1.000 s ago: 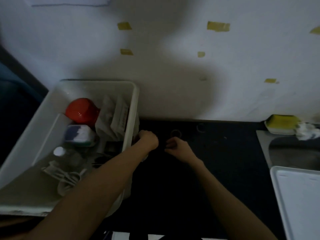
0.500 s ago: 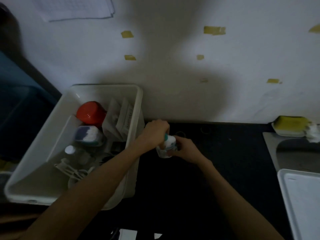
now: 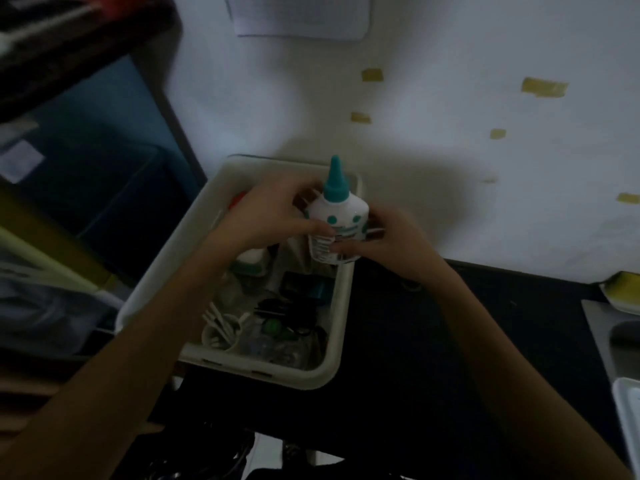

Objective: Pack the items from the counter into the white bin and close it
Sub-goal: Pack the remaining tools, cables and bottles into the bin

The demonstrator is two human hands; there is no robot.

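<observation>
A white squeeze bottle (image 3: 337,216) with a teal pointed cap and teal dots is upright above the right rim of the white bin (image 3: 337,327). My left hand (image 3: 266,216) grips its left side. My right hand (image 3: 384,237) holds its lower right side with the fingers curled under it. The bin stands open at the counter's left end and holds a red object (image 3: 237,200), a white cable (image 3: 221,327), dark small items (image 3: 294,317) and a white-and-teal container (image 3: 251,261). My left arm hides part of the bin's contents.
The black counter (image 3: 450,341) runs right from the bin. A steel sink (image 3: 620,337) with a yellow sponge (image 3: 623,282) is at the right edge. A white lid (image 3: 628,410) lies at the lower right. Blue drawers (image 3: 86,168) stand on the left.
Both hands picked the teal-capped bottle up from the counter beside the bin and raised it over the bin's right rim. The view has turned left.
</observation>
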